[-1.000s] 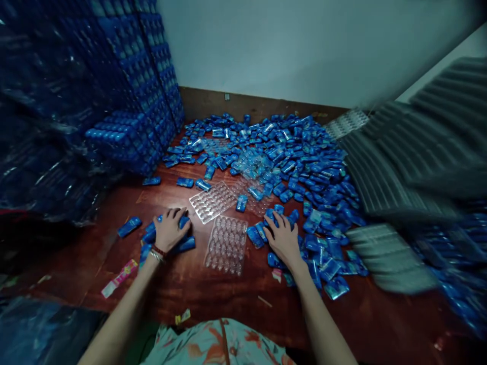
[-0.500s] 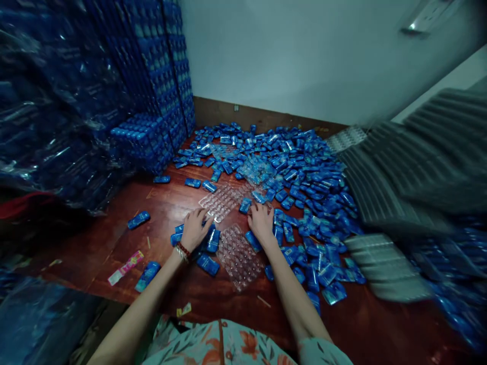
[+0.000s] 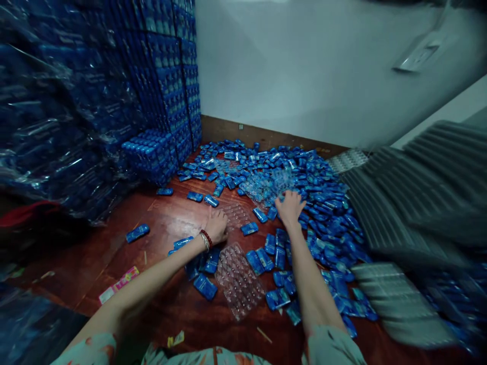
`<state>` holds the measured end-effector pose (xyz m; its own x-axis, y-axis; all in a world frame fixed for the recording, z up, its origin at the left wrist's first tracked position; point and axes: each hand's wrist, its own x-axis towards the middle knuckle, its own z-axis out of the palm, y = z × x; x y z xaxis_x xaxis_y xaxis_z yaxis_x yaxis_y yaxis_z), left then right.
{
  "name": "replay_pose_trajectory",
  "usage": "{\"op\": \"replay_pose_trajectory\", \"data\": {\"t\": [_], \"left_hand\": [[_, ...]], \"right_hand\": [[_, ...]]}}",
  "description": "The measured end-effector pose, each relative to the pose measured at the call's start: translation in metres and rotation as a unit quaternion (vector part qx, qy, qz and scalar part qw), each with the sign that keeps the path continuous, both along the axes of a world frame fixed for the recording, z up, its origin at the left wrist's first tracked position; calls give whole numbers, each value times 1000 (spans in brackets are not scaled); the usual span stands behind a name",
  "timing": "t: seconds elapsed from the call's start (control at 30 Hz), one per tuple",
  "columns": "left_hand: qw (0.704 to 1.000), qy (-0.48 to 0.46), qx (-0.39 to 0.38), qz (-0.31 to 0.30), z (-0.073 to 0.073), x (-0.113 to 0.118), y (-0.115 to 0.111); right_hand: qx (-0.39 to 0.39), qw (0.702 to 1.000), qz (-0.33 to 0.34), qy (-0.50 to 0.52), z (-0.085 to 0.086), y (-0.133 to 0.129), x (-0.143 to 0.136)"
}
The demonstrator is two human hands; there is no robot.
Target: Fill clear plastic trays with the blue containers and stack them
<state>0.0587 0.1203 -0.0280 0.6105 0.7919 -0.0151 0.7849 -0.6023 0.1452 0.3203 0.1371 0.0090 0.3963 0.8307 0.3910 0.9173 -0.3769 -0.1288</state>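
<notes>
So I'm standing here watching somebody in a floral shirt (image 3: 89,351) at a reddish-brown wooden surface (image 3: 171,309), and there's blue stuff everywhere. Closest to them there's a little yellow scrap (image 3: 176,338), a thin stick (image 3: 264,334) and, off to their left, a pink wrapper (image 3: 119,285). Then comes a clear molded tray (image 3: 239,281), nothing in its pockets, sitting tilted between two lots of blue packets: a small bunch (image 3: 205,287) on the left, and a looser scatter (image 3: 259,260) on the right.

Just past that tray is the left hand (image 3: 217,226), a beaded bracelet (image 3: 206,238) on its wrist. Its fingers are bent and pretty close together at the near-left side of a second clear tray (image 3: 236,215); can't tell if they're actually pinching it. The right hand (image 3: 290,205) reaches further out, over the edge of the big heap of blue packets (image 3: 327,190), fingers slightly parted and curled down. Can't tell if it's got hold of anything. Right by those fingertips, more clear trays (image 3: 262,186) lie on the heap.

Far left, a tall stack of filled blue trays (image 3: 167,86); on the right, blurry grey ridged trays (image 3: 411,203). Behind it all, a pale wall (image 3: 297,76).
</notes>
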Motion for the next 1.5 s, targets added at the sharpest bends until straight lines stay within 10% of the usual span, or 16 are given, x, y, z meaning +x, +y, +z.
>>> {"op": "replay_pose_trajectory", "data": {"t": [0.2,0.4,0.53,0.73,0.83,0.97,1.2,1.37,1.5], "left_hand": [[994,-7,88,61,27,-19,60],[997,0,10,78,28,-68,95],[999,6,-41,36,24,-155,31],[961,57,-109,247,-19,-254,-127],[955,32,-37,293,-52,-230,-162],[958,-12,24,285,-67,-170,-142],[970,-134,2,201,-28,-137,-90],[991,-119,-36,41,4,-91,-98],[997,-37,-60,-19,0,-64,-120]], "right_hand": [[-67,997,19,43,25,48,28],[-87,937,281,186,3,-44,-5],[-43,931,298,205,-33,-160,-55],[-116,921,359,100,-78,-245,-129],[-122,919,366,85,-86,-232,-140],[-158,903,393,78,-73,-208,-133],[-219,899,375,48,-62,-215,-100],[-217,899,375,57,-69,-222,-107],[-212,899,375,75,-66,-216,-122]]}}
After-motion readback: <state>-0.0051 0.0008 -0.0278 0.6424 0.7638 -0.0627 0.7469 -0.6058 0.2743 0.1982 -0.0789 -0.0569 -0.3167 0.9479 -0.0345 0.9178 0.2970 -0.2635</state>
